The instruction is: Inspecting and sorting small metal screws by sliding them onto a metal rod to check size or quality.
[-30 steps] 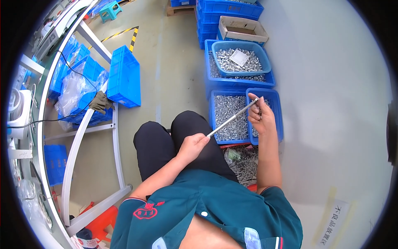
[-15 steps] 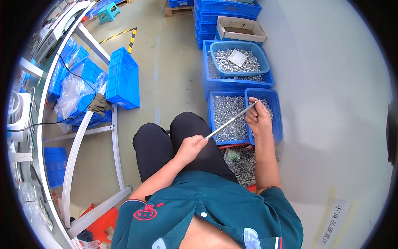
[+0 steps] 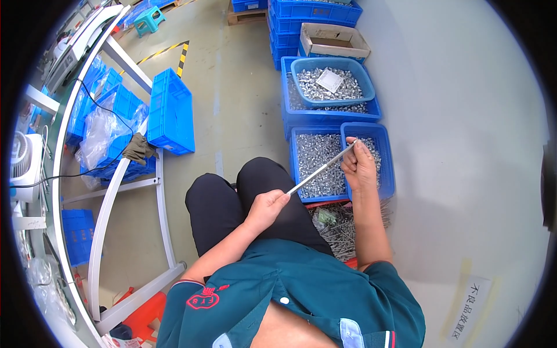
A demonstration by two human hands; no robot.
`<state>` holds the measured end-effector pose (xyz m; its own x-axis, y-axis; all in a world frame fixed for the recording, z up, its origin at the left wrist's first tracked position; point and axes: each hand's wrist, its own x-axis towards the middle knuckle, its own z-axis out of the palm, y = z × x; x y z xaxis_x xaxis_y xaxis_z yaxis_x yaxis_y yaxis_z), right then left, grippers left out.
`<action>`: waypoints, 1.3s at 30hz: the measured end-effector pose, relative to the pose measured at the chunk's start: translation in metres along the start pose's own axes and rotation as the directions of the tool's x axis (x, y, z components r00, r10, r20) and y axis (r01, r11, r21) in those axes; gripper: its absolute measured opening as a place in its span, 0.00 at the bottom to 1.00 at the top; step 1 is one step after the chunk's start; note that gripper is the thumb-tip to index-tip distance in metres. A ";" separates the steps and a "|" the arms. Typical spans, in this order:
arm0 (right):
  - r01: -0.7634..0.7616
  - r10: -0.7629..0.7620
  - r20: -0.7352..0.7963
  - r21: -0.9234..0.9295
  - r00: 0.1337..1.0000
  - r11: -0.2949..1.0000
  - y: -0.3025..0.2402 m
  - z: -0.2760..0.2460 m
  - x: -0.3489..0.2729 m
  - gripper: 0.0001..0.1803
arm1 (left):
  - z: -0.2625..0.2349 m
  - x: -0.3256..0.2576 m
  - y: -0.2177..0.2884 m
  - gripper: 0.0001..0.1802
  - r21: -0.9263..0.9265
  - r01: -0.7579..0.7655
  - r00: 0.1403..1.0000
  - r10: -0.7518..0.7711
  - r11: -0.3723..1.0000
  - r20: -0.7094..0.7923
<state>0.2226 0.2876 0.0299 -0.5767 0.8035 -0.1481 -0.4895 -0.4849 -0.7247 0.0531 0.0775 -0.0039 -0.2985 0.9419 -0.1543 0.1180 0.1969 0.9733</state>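
Observation:
A thin silver metal rod point(image 3: 321, 169) runs slantwise between my two hands above my lap. My left hand point(image 3: 266, 208) grips its near end over my black trousers. Its far end is pinched in the fingers of my right hand point(image 3: 360, 164), above a blue crate point(image 3: 315, 163) filled with small shiny metal parts. A second blue crate point(image 3: 384, 159) of the same parts stands just right of it. Whether a small part sits on the rod's tip is hidden by my fingers.
Behind the crates are a blue basin of metal parts point(image 3: 332, 81) on another crate, a cardboard box point(image 3: 333, 39) and stacked blue crates. A pile of long rods point(image 3: 343, 225) lies by my right elbow. A white frame point(image 3: 110, 197) with blue bins stands at left.
My right hand and the rod's far end have dropped slightly lower toward the crate. The left hand has stayed where it was.

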 end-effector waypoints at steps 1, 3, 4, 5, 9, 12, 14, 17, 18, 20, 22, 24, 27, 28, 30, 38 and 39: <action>-0.002 0.002 -0.037 -0.010 0.999 1.000 0.000 0.002 -0.001 0.14 | 0.000 0.000 0.000 0.17 -0.002 0.002 1.000 -0.002 1.000 0.001; -0.003 0.001 -0.074 -0.017 0.997 1.000 -0.001 0.012 -0.001 0.14 | 0.000 0.002 0.000 0.17 -0.001 0.002 1.000 -0.002 1.000 0.002; -0.008 0.012 -0.066 0.064 0.998 0.998 -0.001 0.018 0.000 0.14 | -0.001 0.002 0.001 0.17 -0.012 -0.001 1.000 0.001 1.000 0.003; -0.012 0.021 -0.060 0.145 0.998 0.989 -0.002 0.020 0.000 0.14 | 0.000 0.002 0.002 0.17 -0.023 -0.005 1.000 0.005 1.000 0.007; 0.018 0.004 -0.085 0.258 0.996 0.966 -0.001 0.006 0.007 0.12 | -0.002 -0.001 0.002 0.17 -0.027 0.055 0.998 -0.054 0.998 0.017; 0.131 -0.096 -0.164 0.223 0.982 0.966 -0.028 -0.010 0.016 0.11 | -0.003 -0.004 0.004 0.17 0.029 -0.003 1.000 0.002 1.000 0.023; -0.034 0.037 -0.119 0.030 0.992 0.999 -0.034 -0.005 0.011 0.10 | -0.004 -0.004 0.003 0.16 -0.013 0.005 1.000 -0.005 1.000 0.016; -0.130 0.128 0.030 0.047 0.991 0.990 -0.037 0.004 0.002 0.13 | -0.008 -0.003 0.002 0.15 -0.090 0.071 0.997 -0.068 0.993 0.038; -0.127 0.126 0.024 0.046 0.992 0.991 -0.037 0.002 0.001 0.13 | -0.007 -0.003 0.002 0.15 -0.091 0.073 0.997 -0.069 0.993 0.045; -0.173 0.167 0.059 0.117 0.984 0.978 -0.036 -0.003 -0.002 0.13 | -0.007 -0.005 0.004 0.15 -0.106 0.067 0.997 -0.064 0.992 0.035; -0.181 0.176 0.049 0.140 0.983 0.973 -0.033 -0.006 -0.003 0.14 | -0.009 -0.005 0.004 0.15 -0.111 0.070 0.997 -0.066 0.991 0.041; -0.219 0.210 0.060 0.249 0.976 0.944 -0.036 -0.011 -0.006 0.15 | -0.006 -0.004 0.008 0.15 -0.090 0.068 0.997 -0.064 0.994 0.053; -0.213 0.207 0.052 0.214 0.977 0.953 -0.034 -0.015 -0.007 0.14 | -0.005 -0.004 0.005 0.15 -0.086 0.089 0.995 -0.084 0.992 0.053; -0.229 0.222 0.059 0.201 0.973 0.952 -0.034 -0.016 -0.007 0.14 | -0.005 -0.004 0.005 0.15 -0.077 0.068 0.997 -0.065 0.995 0.045; -0.225 0.220 0.044 0.198 0.974 0.954 -0.033 -0.017 -0.007 0.13 | -0.005 -0.004 0.006 0.15 -0.064 0.048 0.998 -0.045 0.997 0.042; -0.234 0.212 0.104 0.289 0.972 0.928 -0.029 -0.020 -0.007 0.11 | -0.007 -0.007 0.007 0.14 -0.028 0.034 0.998 -0.033 0.999 0.059; -0.232 0.210 0.104 0.290 0.972 0.929 -0.029 -0.020 -0.007 0.11 | -0.007 -0.007 0.007 0.14 -0.025 0.033 0.998 -0.032 0.999 0.061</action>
<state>0.2542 0.3025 0.0382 -0.7315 0.6433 -0.2261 -0.5108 -0.7366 -0.4434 0.0498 0.0703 0.0053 -0.2439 0.9500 -0.1952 0.0838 0.2212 0.9716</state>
